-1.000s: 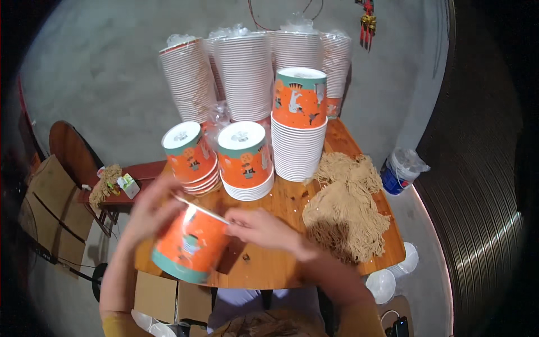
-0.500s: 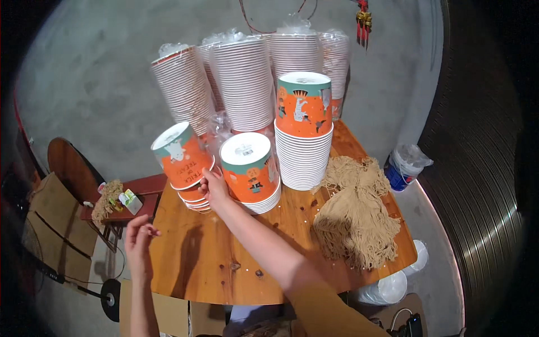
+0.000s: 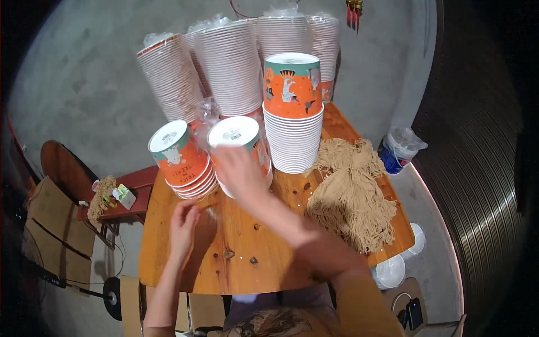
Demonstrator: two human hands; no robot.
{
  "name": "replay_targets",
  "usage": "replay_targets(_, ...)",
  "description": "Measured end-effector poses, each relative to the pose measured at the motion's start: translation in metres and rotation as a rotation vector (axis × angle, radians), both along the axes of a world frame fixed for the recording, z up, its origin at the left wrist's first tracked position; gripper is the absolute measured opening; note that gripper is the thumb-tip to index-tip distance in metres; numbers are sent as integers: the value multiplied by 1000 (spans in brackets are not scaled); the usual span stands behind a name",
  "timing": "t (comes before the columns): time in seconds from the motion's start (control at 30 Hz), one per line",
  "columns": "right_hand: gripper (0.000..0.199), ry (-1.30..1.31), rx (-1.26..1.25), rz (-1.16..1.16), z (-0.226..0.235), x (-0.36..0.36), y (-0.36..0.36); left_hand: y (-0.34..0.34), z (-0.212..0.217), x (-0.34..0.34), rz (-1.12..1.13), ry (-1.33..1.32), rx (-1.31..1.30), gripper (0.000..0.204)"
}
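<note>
Crowding the table (image 3: 236, 264) — cup stacks (image 3: 292, 118), twine pile (image 3: 353, 196) — beside right hand (image 3: 241, 168).

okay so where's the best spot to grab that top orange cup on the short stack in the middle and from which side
Probably by its side wall just under the white base, coming from above and the near side. The middle orange cup sits upside down on its stack, the right hand already reaches it, and the neighbouring orange cup stack crowds its left.

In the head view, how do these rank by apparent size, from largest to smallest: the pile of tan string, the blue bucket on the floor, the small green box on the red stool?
1. Pile of tan string
2. Blue bucket, though it sits lower and farther from the camera
3. Small green box
</note>
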State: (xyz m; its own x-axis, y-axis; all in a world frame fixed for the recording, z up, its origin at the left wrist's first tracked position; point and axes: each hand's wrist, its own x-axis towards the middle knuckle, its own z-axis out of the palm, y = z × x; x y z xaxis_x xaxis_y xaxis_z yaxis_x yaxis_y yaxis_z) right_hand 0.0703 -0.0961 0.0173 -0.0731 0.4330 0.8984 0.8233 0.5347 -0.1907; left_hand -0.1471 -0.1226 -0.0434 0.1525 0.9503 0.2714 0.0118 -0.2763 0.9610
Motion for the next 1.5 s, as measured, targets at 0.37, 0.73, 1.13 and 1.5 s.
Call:
replay_targets(0.37, 12, -62, -243, 21, 44, 60, 15, 18, -42, 105, 124, 453, 469, 53)
replay_targets(0.73, 10, 56, -240, 54, 60, 59, 13, 17, -49, 102, 127, 463, 510, 64)
replay_targets(1.13, 15, 256, 204, 160, 100, 70, -47, 27, -44, 86, 166, 582, 495, 59)
replay_targets(1.5, 13, 1115, -639, 713, -34, 100, -152, -123, 47, 96, -163, 191, 493, 43)
